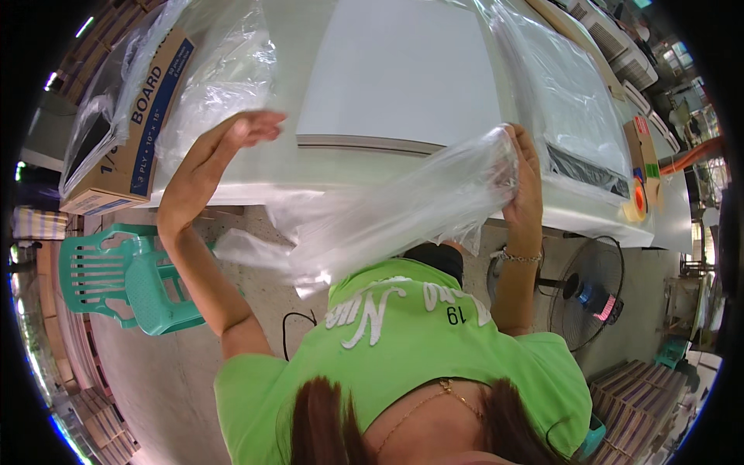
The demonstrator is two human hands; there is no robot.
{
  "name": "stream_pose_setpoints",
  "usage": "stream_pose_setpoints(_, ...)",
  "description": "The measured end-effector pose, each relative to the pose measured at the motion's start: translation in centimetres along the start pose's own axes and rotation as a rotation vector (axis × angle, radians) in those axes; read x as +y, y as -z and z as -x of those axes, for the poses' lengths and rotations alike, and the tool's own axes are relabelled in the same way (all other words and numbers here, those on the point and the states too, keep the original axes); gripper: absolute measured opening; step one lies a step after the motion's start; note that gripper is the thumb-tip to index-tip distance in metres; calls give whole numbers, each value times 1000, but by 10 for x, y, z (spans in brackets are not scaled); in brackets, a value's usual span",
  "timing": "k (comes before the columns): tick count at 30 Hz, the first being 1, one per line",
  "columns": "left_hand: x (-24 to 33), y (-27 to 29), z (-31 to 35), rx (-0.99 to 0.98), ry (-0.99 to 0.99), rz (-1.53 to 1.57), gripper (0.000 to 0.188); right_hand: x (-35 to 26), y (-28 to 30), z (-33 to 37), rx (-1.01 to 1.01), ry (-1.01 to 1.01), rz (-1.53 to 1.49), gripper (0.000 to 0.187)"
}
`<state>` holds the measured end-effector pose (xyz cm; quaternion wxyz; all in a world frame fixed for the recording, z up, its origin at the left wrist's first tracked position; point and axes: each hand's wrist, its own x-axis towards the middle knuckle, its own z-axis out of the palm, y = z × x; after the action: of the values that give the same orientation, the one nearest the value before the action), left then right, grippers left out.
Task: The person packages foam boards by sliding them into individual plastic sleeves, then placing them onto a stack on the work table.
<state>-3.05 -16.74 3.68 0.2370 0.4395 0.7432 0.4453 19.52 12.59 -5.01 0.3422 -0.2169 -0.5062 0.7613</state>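
My right hand (525,177) grips one end of a clear plastic bag (395,205). The bag hangs slantwise down to the left, in front of the table edge and above my lap. My left hand (254,129) is raised over the table with its fingers stretched out, slightly blurred and apart from the bag. Between the two hands, toward the far side, lies a neat stack of large white sheets (399,77) with its near edge facing me.
At the left of the table (341,172) stand a printed cardboard box (159,116) and a heap of clear plastic (225,77). Plastic-wrapped flat packs (573,101) and an orange tape roll (638,198) lie right. Below are a green plastic chair (159,287) and a fan (585,293).
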Motion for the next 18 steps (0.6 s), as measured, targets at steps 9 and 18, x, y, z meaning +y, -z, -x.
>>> stream_pose_setpoints(9, 14, -152, -64, -712, 232, 562, 98, 1, -11, 15, -41, 101, 240, 19)
stream_pose_setpoints(18, -12, -88, -69, -896, 394, 394, 42, 11, 92, 42, 338, 11, 522, 19)
